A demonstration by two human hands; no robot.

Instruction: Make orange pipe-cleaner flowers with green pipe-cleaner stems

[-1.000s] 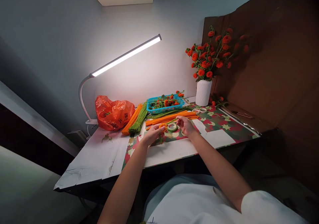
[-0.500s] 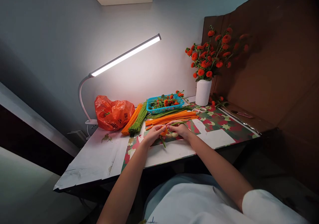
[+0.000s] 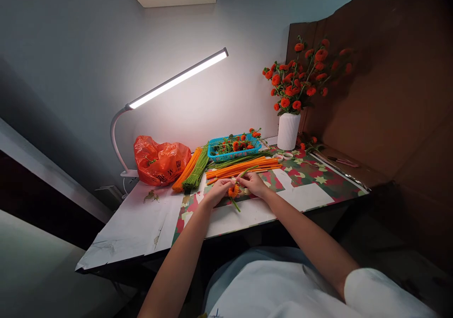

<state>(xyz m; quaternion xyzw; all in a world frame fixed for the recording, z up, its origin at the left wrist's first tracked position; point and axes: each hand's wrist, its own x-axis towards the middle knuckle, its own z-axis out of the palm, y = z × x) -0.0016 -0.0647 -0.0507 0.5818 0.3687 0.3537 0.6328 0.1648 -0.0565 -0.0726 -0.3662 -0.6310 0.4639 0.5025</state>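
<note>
Over the front of the table, my left hand (image 3: 218, 194) is closed in a pinch at the edge of a small orange pipe-cleaner flower (image 3: 233, 191). My right hand (image 3: 254, 184) meets it fingertip to fingertip, pinching a green pipe cleaner (image 3: 249, 169) whose upper end sticks out above the fingers. A green end (image 3: 236, 206) hangs below the flower, pointing toward me. The fingertips hide where green and orange join. Just beyond my hands lie loose orange pipe cleaners (image 3: 240, 168).
Behind them stands a blue basket (image 3: 226, 157) of finished orange flowers. Bundled orange and green pipe cleaners (image 3: 196, 171) lie beside a red plastic bag (image 3: 163, 164). A lamp (image 3: 180, 78) leans overhead. A white ribbed vase (image 3: 289, 131) with flowers and tape rolls (image 3: 288, 156) are at right.
The orange flower has turned and shows more below my fingers. The green pipe cleaner in my right hand now tilts up more steeply, and the lower green end has swung slightly right.
</note>
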